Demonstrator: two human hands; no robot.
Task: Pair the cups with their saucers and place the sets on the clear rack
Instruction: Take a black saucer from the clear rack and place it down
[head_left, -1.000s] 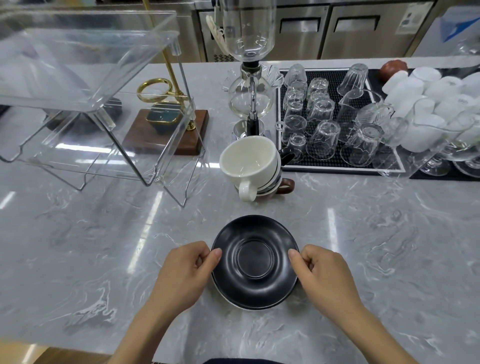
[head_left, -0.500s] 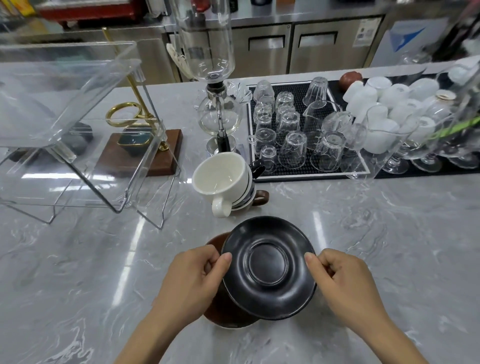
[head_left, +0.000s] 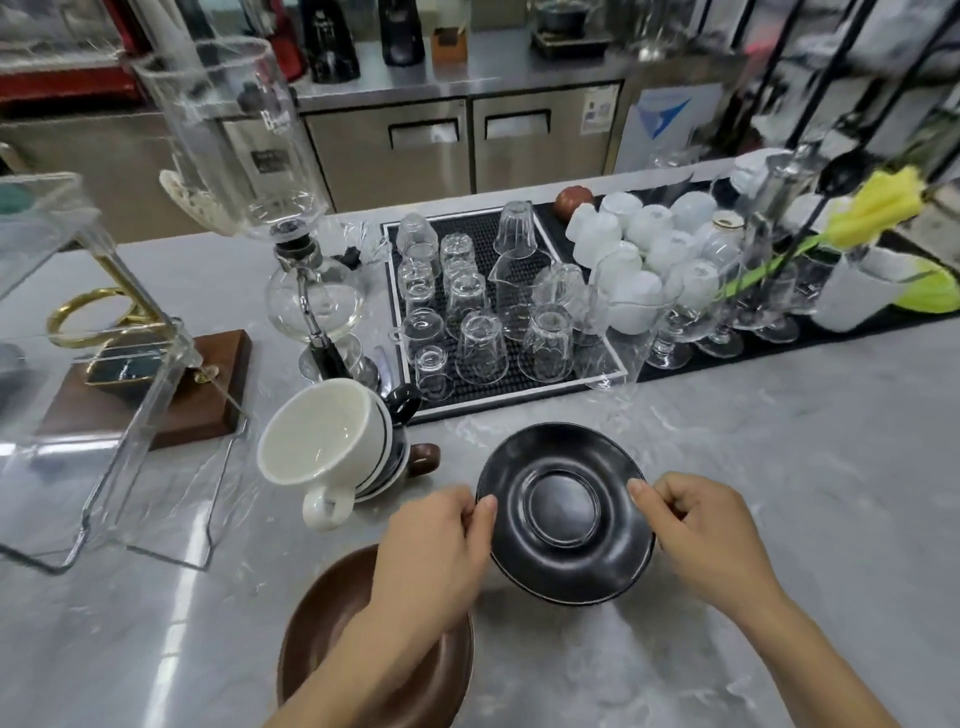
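A black saucer (head_left: 563, 514) hangs tilted just above the marble counter, held at its left rim by my left hand (head_left: 434, 551) and at its right rim by my right hand (head_left: 701, 535). Below my left arm lies a brown saucer (head_left: 332, 629), partly hidden. A stack of cups lies on its side behind it: a white cup (head_left: 322, 441) in front, a black one and a brown one (head_left: 423, 460) behind. The clear rack (head_left: 104, 395) stands at the left.
A glass siphon coffee maker (head_left: 306, 291) stands behind the cups. A black mat (head_left: 519, 384) holds several upturned glasses, with white cups (head_left: 634, 239) and stemmed glasses (head_left: 691, 312) to the right. A wooden base with a gold ring (head_left: 171, 400) sits under the rack.
Both hands have lifted the black saucer off the stack and carried it right and farther out, uncovering the brown saucer beneath. The view has tilted up.
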